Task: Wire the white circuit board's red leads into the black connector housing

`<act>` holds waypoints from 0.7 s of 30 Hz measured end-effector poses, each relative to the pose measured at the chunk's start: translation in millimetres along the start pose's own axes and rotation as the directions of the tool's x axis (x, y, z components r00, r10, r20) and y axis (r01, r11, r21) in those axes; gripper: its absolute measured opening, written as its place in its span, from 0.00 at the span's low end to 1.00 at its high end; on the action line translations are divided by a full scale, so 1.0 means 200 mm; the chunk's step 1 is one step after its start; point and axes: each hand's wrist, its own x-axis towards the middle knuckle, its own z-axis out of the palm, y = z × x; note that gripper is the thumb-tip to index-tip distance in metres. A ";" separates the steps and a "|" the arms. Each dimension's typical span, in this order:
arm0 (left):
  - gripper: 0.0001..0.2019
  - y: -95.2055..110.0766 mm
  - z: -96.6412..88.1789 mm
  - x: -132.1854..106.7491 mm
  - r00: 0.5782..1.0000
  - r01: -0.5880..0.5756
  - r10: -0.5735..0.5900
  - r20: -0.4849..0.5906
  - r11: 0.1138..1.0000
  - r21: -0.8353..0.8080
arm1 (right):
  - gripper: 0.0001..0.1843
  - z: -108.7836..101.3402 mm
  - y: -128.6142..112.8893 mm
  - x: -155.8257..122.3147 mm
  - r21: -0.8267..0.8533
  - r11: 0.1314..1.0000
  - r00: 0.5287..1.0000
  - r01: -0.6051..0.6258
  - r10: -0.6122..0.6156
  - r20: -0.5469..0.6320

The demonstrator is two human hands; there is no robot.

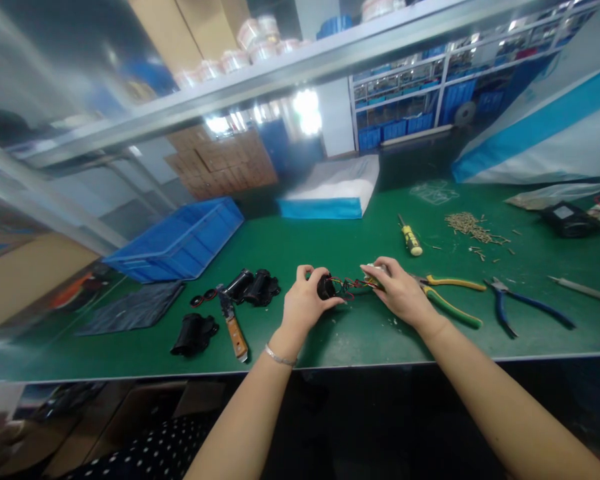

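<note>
Mat (330, 333) matt green, cloth-like. Crate (180, 241) glossy blue plastic. Knife (234, 328) handle wood. Pliers (450, 297) grips smooth plastic. Part (326, 287) black plastic.

Green workbench (330, 347), steel shelf (280, 73) – bright lamps (307, 110)

From my hands, the crate (180, 241) sits at ten o'clock, pliers (450, 297) at three (touching my right hand (400, 293)), screwdriver (410, 239) at one.
</note>
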 end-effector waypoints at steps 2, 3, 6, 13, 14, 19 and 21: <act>0.34 0.02 -0.01 0.00 1.000 -0.011 0.013 -0.011 0.995 0.104 | 0.27 -0.01 -0.02 0.00 -0.001 0.997 0.996 0.081 -0.081 0.028; 0.34 0.02 -0.01 0.00 1.000 -0.023 0.025 -0.013 0.989 0.143 | 0.26 -0.02 -0.03 -0.01 0.006 0.994 0.993 0.109 -0.109 0.040; 0.33 0.03 -0.03 0.00 0.998 -0.058 0.061 -0.003 0.972 0.229 | 0.29 -0.05 -0.07 -0.01 0.026 0.986 0.985 0.165 -0.166 0.049; 0.27 0.06 -0.07 0.01 0.991 -0.137 0.131 0.040 0.927 0.348 | 0.11 -0.05 -0.14 -0.02 0.056 0.967 0.969 0.247 -0.246 -0.021; 0.27 0.06 -0.08 0.01 0.988 -0.151 0.145 0.045 0.922 0.357 | 0.08 -0.04 -0.14 -0.02 0.052 0.967 0.968 0.250 -0.249 -0.024; 0.24 0.08 -0.09 0.01 0.967 -0.254 0.240 0.084 0.904 0.344 | 0.10 -0.05 -0.12 -0.03 0.034 0.979 0.977 0.203 -0.200 -0.080; 0.19 0.08 -0.09 0.01 0.950 -0.310 0.285 0.126 0.899 0.310 | 0.13 -0.05 -0.12 -0.04 0.032 0.986 0.982 0.164 -0.160 -0.101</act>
